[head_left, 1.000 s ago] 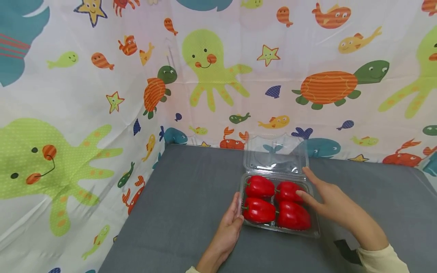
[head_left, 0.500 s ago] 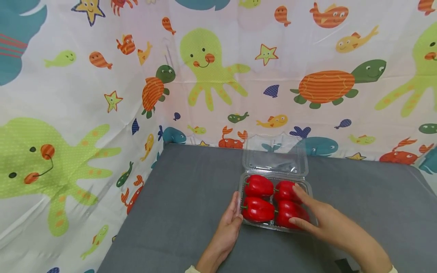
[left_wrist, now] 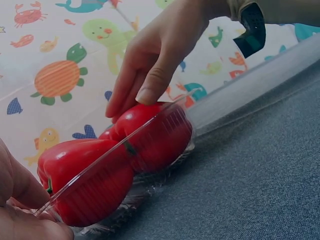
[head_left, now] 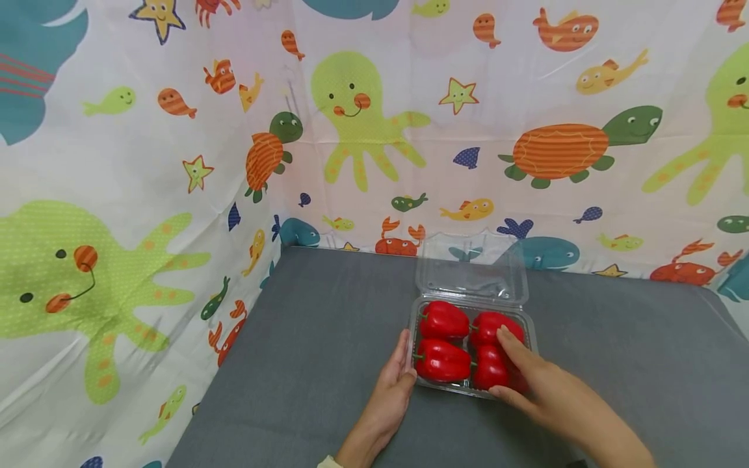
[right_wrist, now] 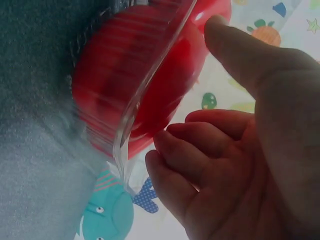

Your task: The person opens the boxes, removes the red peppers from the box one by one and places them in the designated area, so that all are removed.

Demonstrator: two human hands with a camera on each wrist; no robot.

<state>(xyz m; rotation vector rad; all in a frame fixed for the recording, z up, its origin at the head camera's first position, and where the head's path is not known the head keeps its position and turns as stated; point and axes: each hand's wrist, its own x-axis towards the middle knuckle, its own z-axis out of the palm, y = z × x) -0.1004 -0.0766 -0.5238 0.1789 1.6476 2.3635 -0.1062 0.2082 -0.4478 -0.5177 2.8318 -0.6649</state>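
Observation:
A clear clamshell tray sits on the grey table with its lid standing open behind it. Several red bell peppers fill it. My left hand lies along the tray's left side, thumb over the rim, pinching it; the left wrist view shows those fingers at the tray's corner. My right hand reaches over the front right pepper, fingers on top and thumb at its front. From the side, the right hand grips that pepper. Up close, the right hand curls round the pepper.
The grey table stretches left and right of the tray. A curtain printed with sea animals closes off the back and left sides, right at the table's edges. A dark wrist strap shows on the right arm.
My right hand left the tray's right rim, came forward and left, and closed round the front right pepper. The left hand and tray have stayed put.

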